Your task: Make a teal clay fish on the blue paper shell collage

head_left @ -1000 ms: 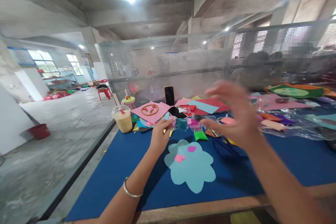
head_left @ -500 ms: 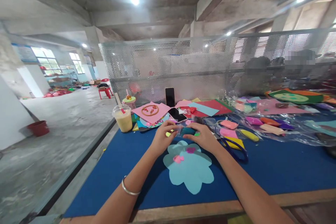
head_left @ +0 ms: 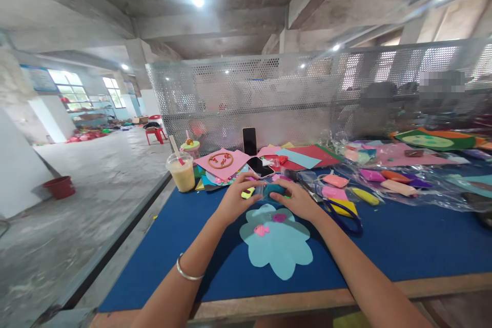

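Observation:
Between my two hands is a dark teal lump of modelling clay (head_left: pixel 273 192), partly in clear plastic wrap. My left hand (head_left: pixel 240 197) is closed on the plastic at the lump's left side. The fingers of my right hand (head_left: pixel 295 199) curl round the lump from the right. Just below them on the table lies a light blue scalloped paper cutout (head_left: pixel 277 246). On it are a pink fish (head_left: pixel 262 230) and a purple piece (head_left: pixel 279 218). A bit of yellow-green clay (head_left: pixel 248 192) shows beside my left fingers.
Blue-handled scissors (head_left: pixel 346 218) lie right of my right hand, near several bagged clay packets (head_left: pixel 398 188). A drink cup (head_left: pixel 181 173) stands at the left edge. Phones (head_left: pixel 249 141), coloured sheets (head_left: pixel 303 158) and a metal mesh panel (head_left: pixel 246 92) are behind.
My hands have shifted slightly, and my right fingers now curl more round the teal clay. The view has moved a little; the cutout and its pieces lie as before.

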The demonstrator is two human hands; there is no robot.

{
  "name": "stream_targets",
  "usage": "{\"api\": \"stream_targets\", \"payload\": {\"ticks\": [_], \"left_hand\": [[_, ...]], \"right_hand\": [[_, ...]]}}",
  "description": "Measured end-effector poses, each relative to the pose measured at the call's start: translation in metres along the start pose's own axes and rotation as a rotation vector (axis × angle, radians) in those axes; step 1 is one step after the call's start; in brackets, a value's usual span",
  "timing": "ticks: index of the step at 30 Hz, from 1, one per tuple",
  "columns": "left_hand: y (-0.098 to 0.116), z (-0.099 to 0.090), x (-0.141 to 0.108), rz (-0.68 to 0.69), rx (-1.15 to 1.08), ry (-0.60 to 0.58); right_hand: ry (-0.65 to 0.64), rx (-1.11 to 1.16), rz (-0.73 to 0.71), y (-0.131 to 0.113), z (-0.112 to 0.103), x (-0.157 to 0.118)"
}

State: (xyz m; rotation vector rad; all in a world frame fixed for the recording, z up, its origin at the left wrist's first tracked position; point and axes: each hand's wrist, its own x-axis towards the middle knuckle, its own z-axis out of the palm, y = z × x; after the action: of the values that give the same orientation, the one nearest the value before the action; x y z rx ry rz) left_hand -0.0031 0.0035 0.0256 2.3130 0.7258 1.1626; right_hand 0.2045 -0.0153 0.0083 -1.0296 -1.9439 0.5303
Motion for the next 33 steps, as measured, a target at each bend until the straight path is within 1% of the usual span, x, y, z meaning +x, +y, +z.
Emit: {"api": "stream_targets", "payload": {"ticks": [4, 8, 12, 17, 19, 26, 30, 33], "left_hand": [[-0.003, 0.0, -0.002, 0.001, -0.039, -0.072], [-0.003, 0.001, -0.001, 0.005, -0.073, -0.069], [-0.001, 0.003, 0.0, 0.008, -0.086, -0.03], [-0.002, 0.011, 0.002, 0.004, -0.074, 0.077], [-0.002, 0.012, 0.002, 0.004, -0.054, 0.091], [0.003, 0.004, 0.001, -0.013, -0.001, -0.018], [0.001, 0.004, 0.002, -0.02, 0.013, -0.026], [-0.003, 0.005, 0.002, -0.027, 0.022, 0.006]], "right_hand": [[-0.025, 0.016, 0.014, 0.002, 0.0, -0.001], [-0.03, 0.027, 0.004, 0.001, 0.003, -0.001], [-0.017, 0.033, -0.012, 0.002, 0.008, 0.0], [0.067, -0.005, 0.017, 0.002, 0.007, 0.002], [0.094, -0.023, 0.02, 0.0, 0.006, 0.001], [0.123, -0.07, -0.024, 0.002, 0.01, 0.001], [0.131, -0.083, -0.028, 0.004, 0.013, 0.002], [0.143, -0.094, -0.006, 0.005, 0.012, 0.002]]}}
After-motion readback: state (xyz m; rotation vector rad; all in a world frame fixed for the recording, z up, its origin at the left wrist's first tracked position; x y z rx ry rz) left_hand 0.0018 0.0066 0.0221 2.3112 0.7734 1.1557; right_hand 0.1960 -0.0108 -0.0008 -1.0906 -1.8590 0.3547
